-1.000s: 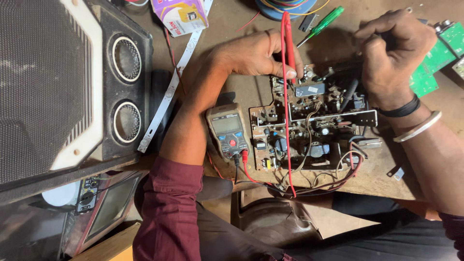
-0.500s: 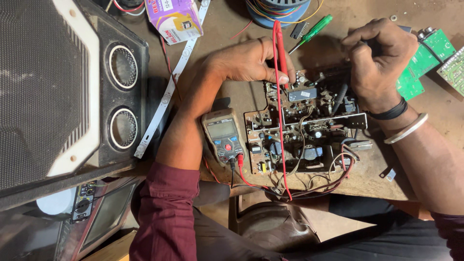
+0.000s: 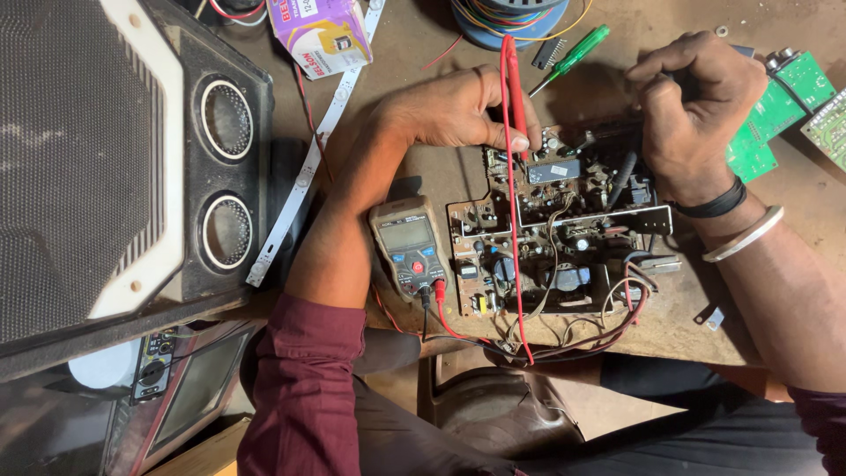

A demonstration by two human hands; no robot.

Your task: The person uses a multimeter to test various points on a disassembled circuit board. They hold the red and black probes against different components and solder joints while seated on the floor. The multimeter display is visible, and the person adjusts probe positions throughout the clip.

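A brown circuit board [image 3: 555, 238] crowded with components lies on the workbench in front of me. My left hand [image 3: 449, 110] pinches a red meter probe [image 3: 513, 88] whose tip touches the board's upper left part. My right hand [image 3: 692, 106] is closed around a black probe [image 3: 621, 176] that points down onto the board's upper right. A grey multimeter [image 3: 408, 247] rests left of the board, with red and black leads plugged into its lower end.
A large black speaker cabinet [image 3: 106, 159] fills the left side. A white strip [image 3: 304, 176] lies beside it. A small purple box [image 3: 319, 35], a green-handled screwdriver [image 3: 573, 55] and a wire spool [image 3: 511, 18] sit at the back. Green boards [image 3: 784, 106] lie at right.
The view has shifted slightly. Both hands stay on the board with their probes, and the right hand has settled a little lower onto it.
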